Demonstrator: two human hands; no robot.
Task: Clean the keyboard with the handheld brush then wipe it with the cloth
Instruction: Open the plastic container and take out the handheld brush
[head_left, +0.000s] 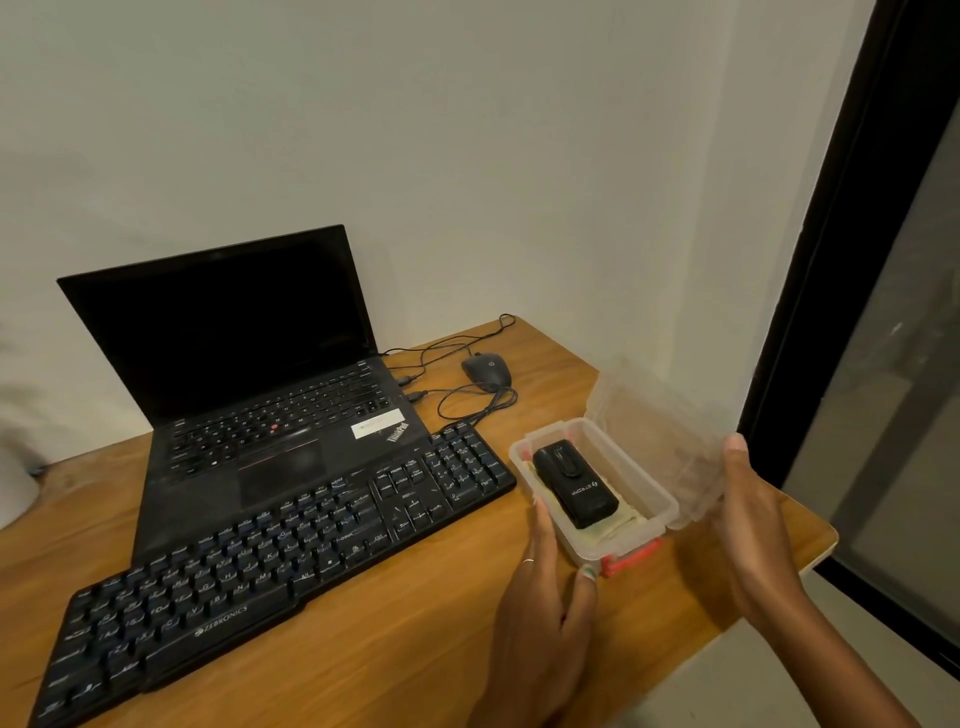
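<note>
Left hand was steadying the clear box with straight fingers, right hand gripped its lifted lid. Black brush sat between them, keyboard off left.

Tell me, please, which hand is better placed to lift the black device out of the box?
Left hand: it rests beside the open box, near the black device. The right hand holds the lid.

black keyboard diagonal on desk
</note>
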